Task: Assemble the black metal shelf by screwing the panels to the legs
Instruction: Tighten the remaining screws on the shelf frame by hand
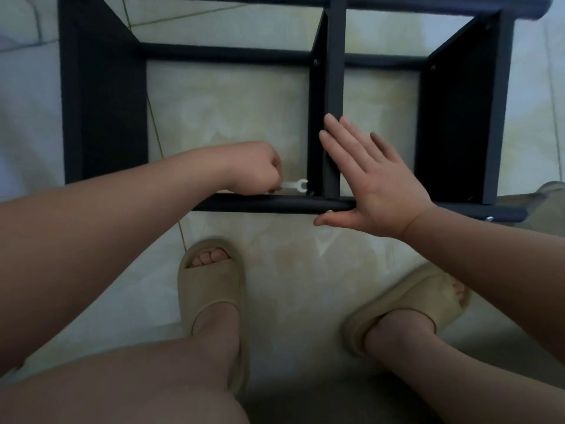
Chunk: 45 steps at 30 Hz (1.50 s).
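Observation:
The black metal shelf lies on its side on the tiled floor, with three panels standing between two round black legs. My left hand is closed around a small white wrench, whose open jaw sits at a screw where the middle panel meets the near leg. My right hand is spread flat, fingers against the middle panel's edge and thumb under the near leg. A silver screw head shows on the near leg at the right.
My two feet in beige slippers stand on the pale tiled floor just in front of the shelf. A beige object peeks in at the right edge behind the leg.

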{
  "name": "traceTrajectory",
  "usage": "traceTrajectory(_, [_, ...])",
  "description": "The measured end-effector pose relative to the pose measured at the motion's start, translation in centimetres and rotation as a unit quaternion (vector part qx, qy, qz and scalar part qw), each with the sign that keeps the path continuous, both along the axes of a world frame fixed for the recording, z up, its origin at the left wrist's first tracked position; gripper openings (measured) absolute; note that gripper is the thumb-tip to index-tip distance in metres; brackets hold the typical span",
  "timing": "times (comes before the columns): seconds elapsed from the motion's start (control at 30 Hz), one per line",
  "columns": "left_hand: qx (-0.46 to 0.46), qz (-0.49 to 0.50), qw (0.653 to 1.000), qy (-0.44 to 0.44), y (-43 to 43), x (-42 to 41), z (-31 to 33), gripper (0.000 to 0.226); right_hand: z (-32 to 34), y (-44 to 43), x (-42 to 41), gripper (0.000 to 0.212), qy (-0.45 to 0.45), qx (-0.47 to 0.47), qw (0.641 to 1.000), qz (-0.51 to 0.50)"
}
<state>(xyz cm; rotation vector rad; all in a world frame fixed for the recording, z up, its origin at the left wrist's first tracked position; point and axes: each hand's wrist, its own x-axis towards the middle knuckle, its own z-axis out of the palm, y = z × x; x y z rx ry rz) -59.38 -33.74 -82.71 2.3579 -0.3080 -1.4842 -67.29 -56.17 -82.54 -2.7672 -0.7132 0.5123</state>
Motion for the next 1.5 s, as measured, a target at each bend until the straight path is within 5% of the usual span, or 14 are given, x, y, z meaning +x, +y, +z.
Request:
traceTrajectory(0.13, [0.073, -0.027, 0.996, -0.049, 1.3, 2.1, 2.6, 0.022, 2.1, 0.1, 0.9, 0.13, 0.091, -0.003, 0.996, 0.0])
traceTrajectory(0.43, [0.004, 0.024, 0.942, -0.336, -2.5, 12.1, 7.0, 0.012, 5.3, -2.7, 11.8, 0.071, 0.04, 0.058, 0.972, -0.224])
traceTrajectory(0.93, [0.024, 0.069, 0.971, -0.226, -5.4, 18.6, 3.4, 0.017, 2.6, -3.3, 18.9, 0.023, -0.051, -0.093, 0.971, -0.216])
traceTrajectory(1.5, [0.048, 0.032, 0.967, -0.25, -3.0, 4.1, 18.8, 0.022, 16.3, -0.5, 3.0, 0.031, -0.1, -0.079, 0.973, -0.193])
